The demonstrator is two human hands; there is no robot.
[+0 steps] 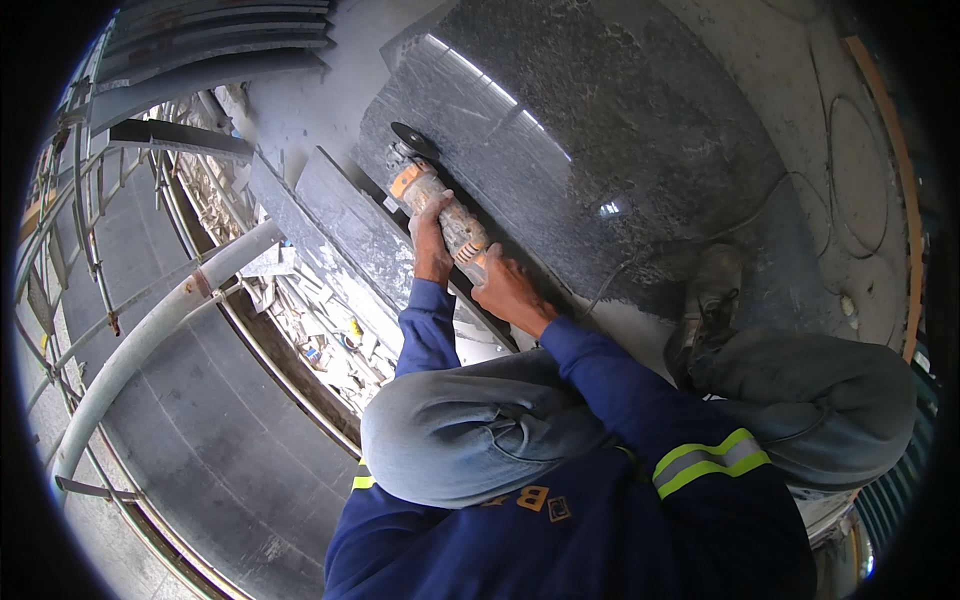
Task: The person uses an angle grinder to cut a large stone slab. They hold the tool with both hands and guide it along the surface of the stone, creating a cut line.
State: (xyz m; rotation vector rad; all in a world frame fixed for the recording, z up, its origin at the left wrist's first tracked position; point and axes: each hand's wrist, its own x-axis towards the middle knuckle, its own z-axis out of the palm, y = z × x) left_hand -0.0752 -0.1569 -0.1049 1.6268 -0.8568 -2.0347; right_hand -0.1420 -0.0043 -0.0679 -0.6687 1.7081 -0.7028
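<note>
has a thick pale pipe point(150, 350) at nine o'clock, with scattered white rubble point(340, 360) nearer the centre. holds a dusty grey angle grinder point(462, 226) with orange parts at eleven o'clock, with a dark disc point(415, 141) at its far end. wraps the left hand point(431, 245) closed around its middle. closes the right hand point(508, 290), near the centre, around its rear end. has a large dark glossy slab point(650, 110) at one o'clock, a thin cable point(790, 174) at two and a dusty shoe point(717, 285) at three.
</note>
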